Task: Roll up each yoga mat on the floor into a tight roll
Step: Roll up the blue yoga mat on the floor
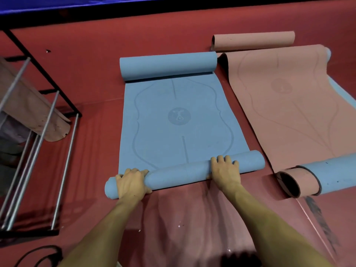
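Observation:
A blue yoga mat [179,120] lies on the red floor, curled into a thick roll at its far end [167,65]. Its near end forms a thinner roll [185,173] lying slightly slanted. My left hand [132,183] presses on that roll near its left end, fingers curled over the top. My right hand [224,169] rests on the roll right of its middle. To the right a pink mat [289,105] lies flat, with a curled pink-and-blue end [316,177] near me.
A rolled pink mat [254,40] lies at the back right. A black metal rack [38,132] with silver bars stands on the left and holds a pink rolled mat [32,112]. A black cord [42,255] lies at the bottom left.

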